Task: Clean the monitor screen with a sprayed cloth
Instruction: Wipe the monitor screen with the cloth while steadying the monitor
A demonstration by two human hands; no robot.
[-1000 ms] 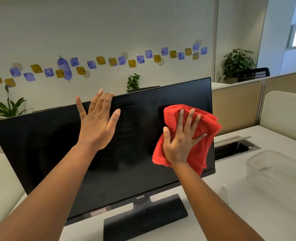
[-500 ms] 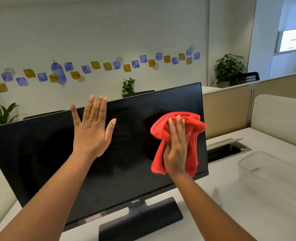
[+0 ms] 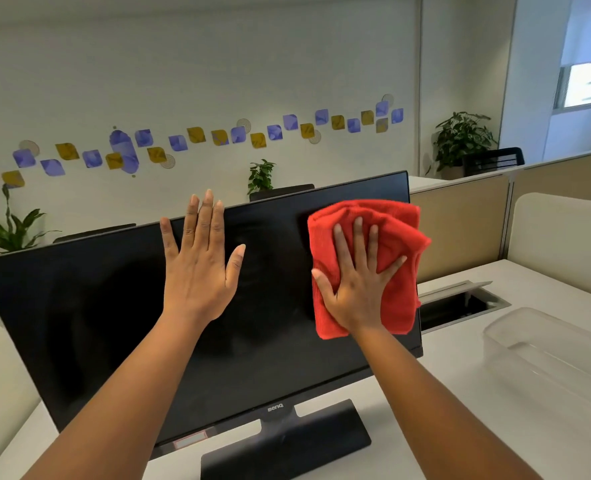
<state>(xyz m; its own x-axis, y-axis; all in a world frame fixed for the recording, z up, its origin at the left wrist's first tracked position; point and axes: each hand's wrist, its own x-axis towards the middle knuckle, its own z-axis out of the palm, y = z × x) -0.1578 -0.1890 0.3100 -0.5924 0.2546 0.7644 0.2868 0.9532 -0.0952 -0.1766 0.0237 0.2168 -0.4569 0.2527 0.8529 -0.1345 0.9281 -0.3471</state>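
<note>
Wiping underway: red cloth (image 3: 384,237) pressed flat at screen (image 3: 114,306) three o'clock by spread right hand (image 3: 356,292); leftward strokes needed next.

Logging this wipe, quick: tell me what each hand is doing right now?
Left hand: open, flat, empty, at the monitor.
Right hand: open, fingers spread, pressing the red cloth against the screen.

Monitor (image 3: 114,323) upper right corner region hidden behind red cloth (image 3: 391,237). Both forearms cut by bottom edge. Clear bin (image 3: 547,358) cut by right edge.
</note>
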